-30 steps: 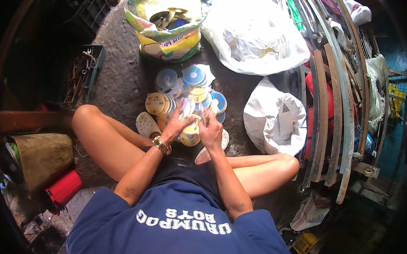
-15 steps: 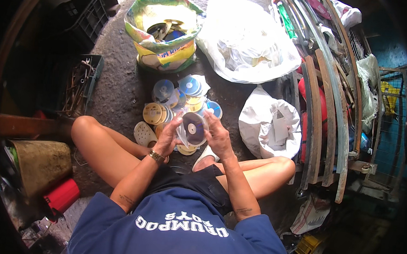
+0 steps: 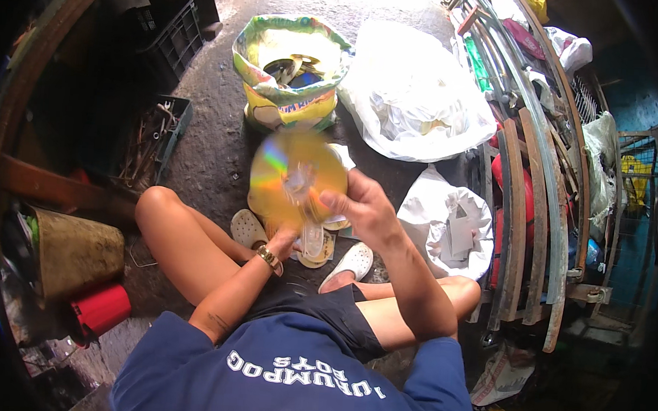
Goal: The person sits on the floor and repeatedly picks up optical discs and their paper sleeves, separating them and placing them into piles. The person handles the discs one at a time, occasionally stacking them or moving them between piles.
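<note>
Hold the gold disc [image 3: 279,169] near its rim. The right hand [image 3: 369,211] has thumb and fingers closed on its right edge, over the floor [image 3: 207,117], on the near side of the printed sack [image 3: 289,114]. Keep fingertips off the glossy, rainbow-streaked face. From here I cannot tell the left hand's [image 3: 284,242] closure; a clear sleeve [image 3: 314,240] shows beside it. Disc: thin, flat, round. Sack: creased, open-mouthed. Floor: rough, dark.
</note>
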`<action>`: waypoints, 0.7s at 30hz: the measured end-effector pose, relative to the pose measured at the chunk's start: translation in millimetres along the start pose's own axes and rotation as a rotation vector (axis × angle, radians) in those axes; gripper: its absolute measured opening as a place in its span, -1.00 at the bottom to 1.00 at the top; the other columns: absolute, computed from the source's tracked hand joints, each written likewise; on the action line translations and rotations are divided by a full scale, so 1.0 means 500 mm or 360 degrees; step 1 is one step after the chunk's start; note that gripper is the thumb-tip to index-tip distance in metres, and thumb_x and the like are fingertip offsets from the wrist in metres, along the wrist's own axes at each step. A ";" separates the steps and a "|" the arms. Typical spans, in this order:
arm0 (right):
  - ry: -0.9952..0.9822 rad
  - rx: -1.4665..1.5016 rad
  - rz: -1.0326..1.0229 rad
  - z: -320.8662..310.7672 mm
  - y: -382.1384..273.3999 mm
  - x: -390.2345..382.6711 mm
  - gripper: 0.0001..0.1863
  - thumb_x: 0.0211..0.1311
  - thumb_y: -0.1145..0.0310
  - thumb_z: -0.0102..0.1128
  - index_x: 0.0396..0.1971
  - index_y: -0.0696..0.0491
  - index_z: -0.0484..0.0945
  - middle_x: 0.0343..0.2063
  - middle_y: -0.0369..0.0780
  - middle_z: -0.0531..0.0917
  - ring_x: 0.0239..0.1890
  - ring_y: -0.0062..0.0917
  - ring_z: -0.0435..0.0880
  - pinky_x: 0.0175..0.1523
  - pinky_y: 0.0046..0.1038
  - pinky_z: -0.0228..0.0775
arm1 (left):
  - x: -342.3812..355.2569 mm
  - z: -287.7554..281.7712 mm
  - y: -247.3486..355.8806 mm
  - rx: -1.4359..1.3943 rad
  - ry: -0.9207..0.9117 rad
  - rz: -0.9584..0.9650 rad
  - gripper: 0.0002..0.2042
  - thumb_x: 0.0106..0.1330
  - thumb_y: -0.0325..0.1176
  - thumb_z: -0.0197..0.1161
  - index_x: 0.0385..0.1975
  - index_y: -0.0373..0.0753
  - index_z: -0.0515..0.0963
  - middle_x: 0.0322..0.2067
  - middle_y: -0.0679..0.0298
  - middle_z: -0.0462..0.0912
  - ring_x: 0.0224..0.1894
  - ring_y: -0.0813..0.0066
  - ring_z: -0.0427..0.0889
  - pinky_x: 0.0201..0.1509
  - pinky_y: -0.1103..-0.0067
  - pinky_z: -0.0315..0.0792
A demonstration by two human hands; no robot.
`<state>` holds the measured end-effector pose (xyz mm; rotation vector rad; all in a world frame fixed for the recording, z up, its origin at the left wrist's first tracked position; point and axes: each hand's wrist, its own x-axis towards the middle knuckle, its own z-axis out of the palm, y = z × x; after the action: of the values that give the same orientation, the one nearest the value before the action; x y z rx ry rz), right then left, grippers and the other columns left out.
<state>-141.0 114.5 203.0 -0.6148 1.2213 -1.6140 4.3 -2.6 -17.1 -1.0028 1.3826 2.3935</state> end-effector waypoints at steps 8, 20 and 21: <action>0.0715 -0.1811 0.0019 -0.081 0.255 -0.029 0.06 0.22 -0.05 0.48 0.52 0.22 0.12 0.29 0.18 0.50 0.37 -0.11 0.50 0.38 -0.22 0.40 | -0.005 0.004 -0.016 -0.0148 0.0246 -0.0045 -0.01 0.24 0.53 0.15 0.52 -0.02 0.12 0.40 0.12 0.31 0.33 -0.02 0.46 0.03 -0.15 0.54; 0.0765 0.0419 -0.0218 -0.221 0.186 -0.175 -0.21 0.48 0.34 0.24 0.56 0.01 0.02 0.17 0.01 0.61 -0.10 -0.31 0.80 -0.06 -0.26 0.75 | 0.043 0.005 -0.037 -0.0011 0.0306 -0.0167 -0.06 0.35 0.56 -0.09 0.43 -0.17 0.30 0.26 0.10 0.50 0.22 0.11 0.52 0.18 0.09 0.38; 0.0921 0.0247 -0.0049 -0.236 0.179 -0.168 -0.24 0.47 0.32 0.26 0.54 0.02 0.08 0.15 -0.01 0.63 -0.14 -0.36 0.80 -0.11 -0.30 0.74 | 0.047 -0.001 -0.042 0.0041 0.0316 -0.0144 -0.12 0.37 0.50 -0.04 0.40 -0.17 0.34 0.21 0.15 0.53 0.17 0.17 0.54 0.13 0.15 0.40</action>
<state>-170.7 239.3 90.9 -0.0590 1.4764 -1.9650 -2.9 4.8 -46.6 -1.2969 1.3938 2.2567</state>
